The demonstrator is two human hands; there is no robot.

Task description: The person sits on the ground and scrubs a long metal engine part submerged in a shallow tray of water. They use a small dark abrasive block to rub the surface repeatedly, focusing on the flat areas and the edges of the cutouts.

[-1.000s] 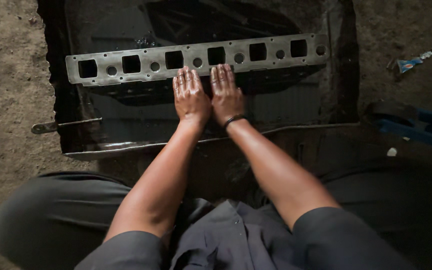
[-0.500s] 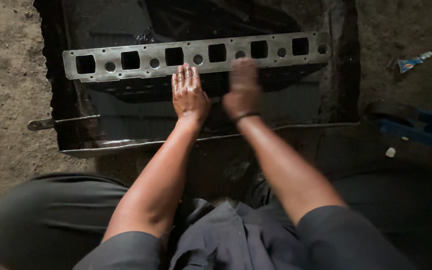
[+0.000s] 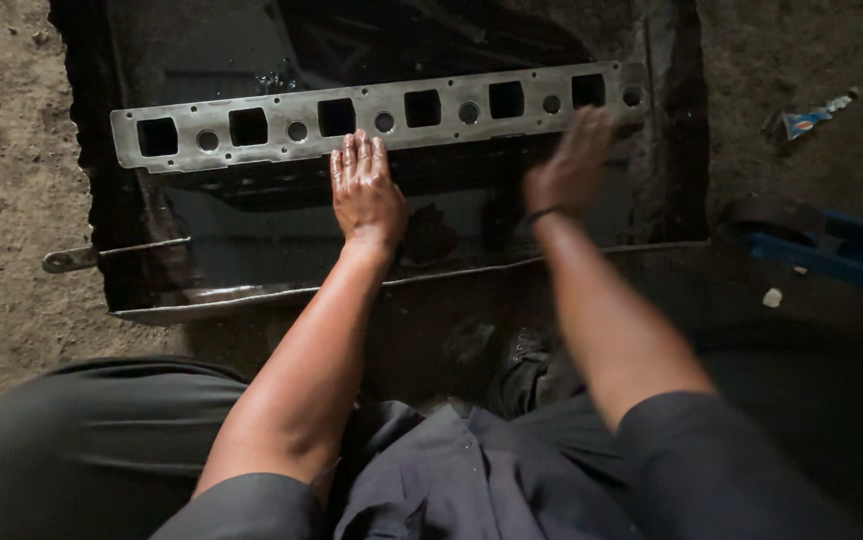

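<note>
A long grey metal gasket plate [image 3: 252, 127] with square and round holes lies across a dark, oily metal tray [image 3: 182, 300]. My left hand [image 3: 364, 190] rests flat, fingers together, with its fingertips on the plate's near edge at the middle. My right hand [image 3: 572, 160], blurred by motion, hovers flat near the plate's right end, a dark band on its wrist. Neither hand holds anything.
The tray sits on dirt ground, a metal handle [image 3: 72, 259] sticking out at its left side. A blue object [image 3: 842, 250] lies at the right, a small crumpled wrapper [image 3: 812, 118] beyond it. My knees and grey clothing fill the foreground.
My right hand has swept from beside the left hand toward the plate's right end. The left hand has stayed in place on the plate.
</note>
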